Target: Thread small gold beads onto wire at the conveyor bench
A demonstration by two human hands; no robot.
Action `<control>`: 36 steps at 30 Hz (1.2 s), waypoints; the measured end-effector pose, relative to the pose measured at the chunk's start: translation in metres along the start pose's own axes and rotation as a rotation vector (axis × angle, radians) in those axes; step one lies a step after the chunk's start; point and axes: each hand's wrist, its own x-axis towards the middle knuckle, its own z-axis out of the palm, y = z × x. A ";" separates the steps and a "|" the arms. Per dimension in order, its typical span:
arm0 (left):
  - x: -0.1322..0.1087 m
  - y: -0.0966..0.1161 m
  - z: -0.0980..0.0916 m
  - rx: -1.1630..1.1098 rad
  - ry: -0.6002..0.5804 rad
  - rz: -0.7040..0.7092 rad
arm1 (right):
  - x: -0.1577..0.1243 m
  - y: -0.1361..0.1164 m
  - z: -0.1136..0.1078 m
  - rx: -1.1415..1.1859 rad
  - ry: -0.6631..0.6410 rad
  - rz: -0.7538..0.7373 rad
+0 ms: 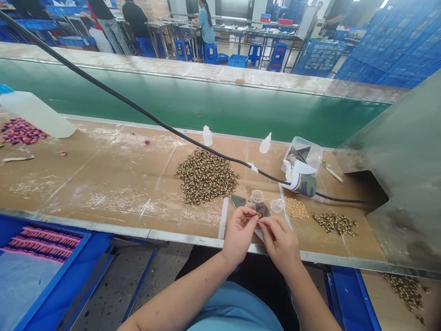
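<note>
At the table's front edge, my left hand (240,233) pinches a small dark-and-gold piece (258,214) between thumb and fingertips. My right hand (280,238) is closed in a pinch right beside it, fingertips meeting the left ones; whatever it grips is too small to make out. Just beyond both hands lies a camouflage-patterned cloth (238,201) with a small clear round cup (257,196) on it. Another clear cup (277,205) stands to its right, near a patch of tan beads (296,208). A large heap of similar dark-and-gold pieces (206,177) spreads to the left, and a smaller pile (336,224) to the right.
A black cable (138,108) crosses above the table to a camouflage-wrapped bundle (305,184) by a clear plastic box (312,154). Two white squeeze bottles (207,136) stand at the back. A metal panel (406,184) bounds the right; a blue tray (34,285) sits lower left.
</note>
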 end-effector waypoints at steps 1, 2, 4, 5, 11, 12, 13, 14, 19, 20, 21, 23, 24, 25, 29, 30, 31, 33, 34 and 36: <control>0.000 0.000 0.000 -0.002 0.002 0.002 | 0.001 0.000 0.000 0.005 -0.003 0.001; 0.000 0.000 0.000 -0.004 0.004 0.004 | 0.001 0.000 -0.001 0.010 0.000 0.007; 0.000 0.000 0.000 -0.003 0.011 0.007 | 0.002 -0.001 0.000 0.022 0.006 0.024; 0.000 0.000 0.000 0.001 0.012 0.007 | 0.002 -0.002 0.000 0.029 0.008 0.034; 0.000 0.000 -0.001 0.026 0.027 0.019 | 0.002 -0.005 0.002 0.080 0.006 0.087; 0.000 0.000 -0.002 0.021 0.028 0.022 | 0.002 -0.004 0.001 0.089 0.003 0.097; 0.000 -0.001 -0.002 0.014 0.025 0.022 | 0.001 -0.004 0.001 0.095 0.002 0.105; 0.000 -0.001 -0.002 0.005 0.022 0.022 | 0.001 -0.004 0.000 0.098 0.007 0.109; -0.001 -0.004 -0.003 0.022 0.007 0.043 | 0.000 -0.004 -0.001 0.059 0.013 0.080; -0.001 -0.004 -0.003 0.038 0.007 0.055 | 0.000 -0.004 -0.001 0.048 0.014 0.072; -0.001 -0.005 -0.003 0.053 0.008 0.067 | -0.001 -0.004 0.000 0.036 0.019 0.067; -0.001 -0.006 -0.003 0.080 0.008 0.095 | -0.001 -0.005 0.001 0.013 0.029 0.060; -0.002 -0.007 -0.003 0.093 0.004 0.110 | -0.002 -0.005 0.001 0.001 0.027 0.057; -0.002 -0.008 -0.003 0.108 -0.001 0.128 | -0.003 -0.005 0.001 -0.012 0.023 0.054; -0.005 -0.013 -0.005 0.189 -0.018 0.212 | -0.004 -0.006 0.000 -0.066 0.015 0.039; -0.005 -0.014 -0.006 0.214 -0.021 0.228 | -0.005 -0.007 -0.001 -0.076 0.017 0.035; -0.006 -0.015 -0.006 0.238 -0.023 0.243 | -0.005 -0.007 -0.001 -0.083 0.019 0.033; -0.007 -0.017 -0.007 0.282 -0.026 0.265 | -0.005 -0.007 -0.002 -0.095 0.019 0.033; -0.007 -0.017 -0.008 0.300 -0.026 0.273 | -0.005 -0.007 -0.002 -0.102 0.016 0.035; -0.008 -0.018 -0.008 0.329 -0.024 0.288 | -0.005 -0.008 -0.002 -0.113 0.007 0.035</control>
